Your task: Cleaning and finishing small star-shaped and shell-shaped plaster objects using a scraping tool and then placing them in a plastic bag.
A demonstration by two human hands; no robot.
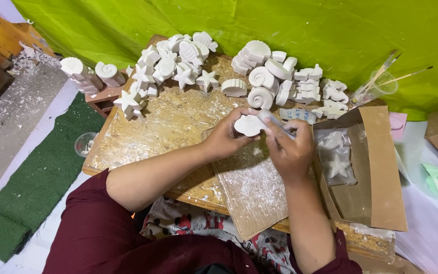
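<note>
Holding white shell-shaped plaster cast [249,125] pinched in left hand [225,138]; right hand [291,149] grips thin tool [275,121] against it. Judged risk: pressure chips or drops cast onto dusty wooden worktop [168,127].

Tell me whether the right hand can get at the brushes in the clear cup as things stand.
Probably yes. The brushes stand in the cup beyond the open box, with nothing above them. But the right hand holds a tool against the white shell, so it isn't free.

matt white plaster shell [249,125]; rough chipboard table [168,122]; brown cardboard box [381,167]
</note>
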